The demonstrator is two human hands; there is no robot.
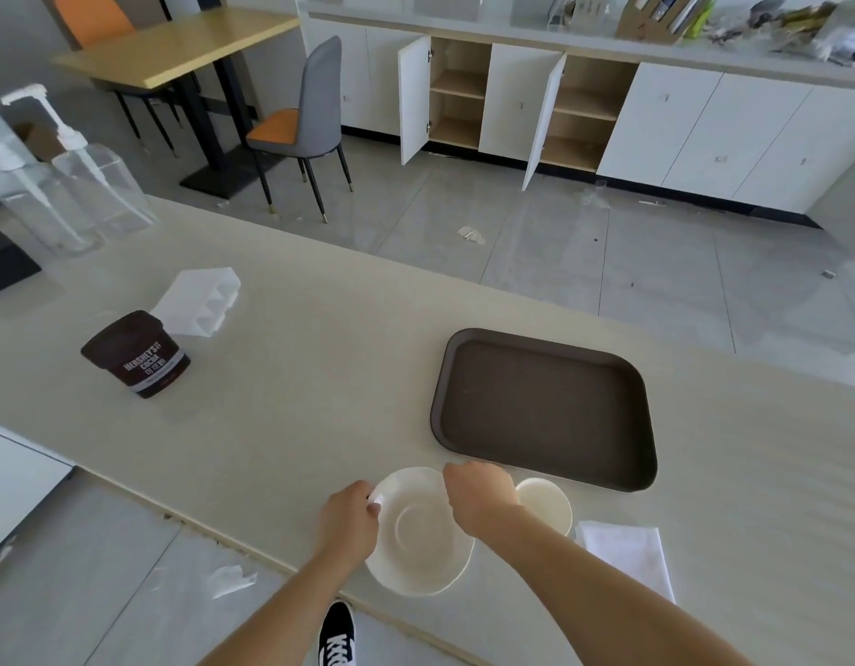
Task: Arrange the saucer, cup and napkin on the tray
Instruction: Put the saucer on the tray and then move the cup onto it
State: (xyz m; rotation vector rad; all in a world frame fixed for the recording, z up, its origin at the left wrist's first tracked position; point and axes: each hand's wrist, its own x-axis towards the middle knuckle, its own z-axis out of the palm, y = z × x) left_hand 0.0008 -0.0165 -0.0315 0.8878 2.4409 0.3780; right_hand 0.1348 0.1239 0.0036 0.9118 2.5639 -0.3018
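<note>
Our tray (543, 406) holds nothing. Near the desk's (296, 377) front edge, our left hand (351, 521) and right hand (481, 495) pinch the saucer's (418, 535) opposite rims; cup (545, 504) and napkin (627, 552) lie just right.

A white saucer (418, 533) lies flat at the lower centre; right of it, a partly hidden cream cup (545, 504), seemingly upright; a folded white napkin (627, 555) farther right; the empty brown tray (543, 408) above.
</note>
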